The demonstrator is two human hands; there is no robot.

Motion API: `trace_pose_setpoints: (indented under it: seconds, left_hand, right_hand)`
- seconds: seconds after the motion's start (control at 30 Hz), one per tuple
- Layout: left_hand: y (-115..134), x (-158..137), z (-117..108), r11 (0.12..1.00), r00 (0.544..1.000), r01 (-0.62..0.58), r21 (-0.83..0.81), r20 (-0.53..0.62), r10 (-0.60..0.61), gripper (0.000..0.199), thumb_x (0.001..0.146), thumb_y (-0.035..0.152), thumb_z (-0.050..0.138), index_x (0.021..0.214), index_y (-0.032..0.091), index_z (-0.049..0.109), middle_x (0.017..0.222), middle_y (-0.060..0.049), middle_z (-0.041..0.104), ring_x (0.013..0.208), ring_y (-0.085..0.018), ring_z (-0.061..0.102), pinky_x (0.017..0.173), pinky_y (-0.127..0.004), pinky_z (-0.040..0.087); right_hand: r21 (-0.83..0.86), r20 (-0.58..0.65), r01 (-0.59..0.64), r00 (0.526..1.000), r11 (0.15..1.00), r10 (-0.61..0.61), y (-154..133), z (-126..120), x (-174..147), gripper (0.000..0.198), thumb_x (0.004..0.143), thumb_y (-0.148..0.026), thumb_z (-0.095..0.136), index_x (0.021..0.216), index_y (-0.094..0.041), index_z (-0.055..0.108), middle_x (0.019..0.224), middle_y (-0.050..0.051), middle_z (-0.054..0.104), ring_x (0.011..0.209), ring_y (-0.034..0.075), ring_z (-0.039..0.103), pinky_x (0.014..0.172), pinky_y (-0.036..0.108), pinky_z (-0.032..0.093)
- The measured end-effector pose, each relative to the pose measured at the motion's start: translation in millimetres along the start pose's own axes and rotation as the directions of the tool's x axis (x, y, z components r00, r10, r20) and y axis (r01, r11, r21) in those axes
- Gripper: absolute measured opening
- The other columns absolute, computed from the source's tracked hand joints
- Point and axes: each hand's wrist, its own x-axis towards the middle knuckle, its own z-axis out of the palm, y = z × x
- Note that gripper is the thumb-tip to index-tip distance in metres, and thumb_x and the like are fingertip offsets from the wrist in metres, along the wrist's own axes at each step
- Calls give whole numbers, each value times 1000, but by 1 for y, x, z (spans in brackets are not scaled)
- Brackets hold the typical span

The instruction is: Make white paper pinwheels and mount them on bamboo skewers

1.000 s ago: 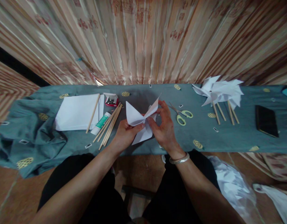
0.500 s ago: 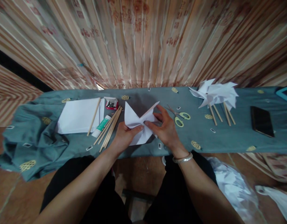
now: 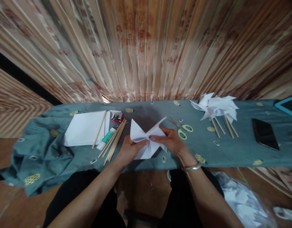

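Note:
A white paper pinwheel (image 3: 146,148), its corners folded in toward the centre, is held between both hands above the cloth. My left hand (image 3: 131,149) grips its left side, thumb pressed near the middle. My right hand (image 3: 173,141) pinches it from the right, thumb on the folded centre and the other fingers behind the paper. To the left lie several wooden sticks (image 3: 115,139), a green-and-white glue tube (image 3: 106,138) and a small red box (image 3: 116,116) with shiny metal bits inside. Scissors (image 3: 183,129) with pale green handles rest right of my right hand.
Paper sheets (image 3: 85,128) with one stick on top lie at the left of the grey-green cloth (image 3: 141,109). Paper pinwheels on sticks (image 3: 214,107), a black phone (image 3: 265,133) and a blue-edged device (image 3: 288,106) are at the right. A plastic bag (image 3: 243,199) of paper stands below.
The whole view has shifted, so the table sits lower in the picture. My right hand's fingers have slid from the upper blade toward the pinwheel's right side; both hands still hold it.

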Motion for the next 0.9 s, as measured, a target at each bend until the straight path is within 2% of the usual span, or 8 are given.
trace_pose_setpoints:
  seconds: [0.17,0.4,0.57,0.67,0.73,0.83,0.9]
  left_hand:
    - [-1,-2,-2,1000,997,25,9,71,-26,35,60,31,76,89,11,76,76,-7,75,70,-22,68,69,-32,53]
    - [-2,-5,-7,1000,993,-12,-16,117,14,40,59,33,77,93,12,75,74,-3,72,66,-17,63,64,-27,48]
    - [-4,-10,-17,997,984,2,-72,180,11,46,58,37,81,95,11,73,77,-5,72,68,-18,63,67,-28,49]
    - [-6,-14,-23,999,977,-9,-49,212,19,44,61,42,80,89,9,73,78,-7,72,69,-20,64,68,-30,50]
    - [-6,-17,-27,999,969,-44,-24,241,49,44,62,43,80,89,9,73,81,-9,73,73,-21,65,71,-32,50]
    - [0,-22,-36,988,940,-135,-78,306,152,56,66,50,77,105,11,70,96,-11,74,88,-26,67,82,-36,50]
    - [6,-23,-49,969,923,-211,-125,300,240,62,72,60,68,111,13,69,105,-12,73,97,-29,66,86,-38,50]
  right_hand:
    - [89,53,-14,999,996,10,-6,7,-3,40,49,-41,88,78,-17,76,75,3,76,58,16,65,58,28,54]
    - [29,-2,21,1000,999,-21,-5,14,-2,41,42,-44,89,69,-18,75,70,4,75,56,18,64,56,31,54]
    - [47,-14,29,999,998,-29,-2,23,-4,39,43,-45,87,68,-17,74,62,1,71,51,14,58,52,27,49]
    - [50,-7,30,1000,998,-29,1,29,-5,38,45,-44,87,66,-17,73,59,0,69,50,12,56,51,25,47]
    - [55,1,26,1000,998,-26,3,30,-5,37,46,-43,87,68,-17,73,60,-1,69,51,12,55,51,25,46]
    - [45,-14,48,999,998,-48,6,27,-4,38,47,-44,87,69,-17,73,63,0,70,52,12,57,52,25,47]
    - [10,-42,89,995,996,-88,6,22,-5,37,48,-44,88,68,-17,73,61,0,68,52,12,56,50,25,46]
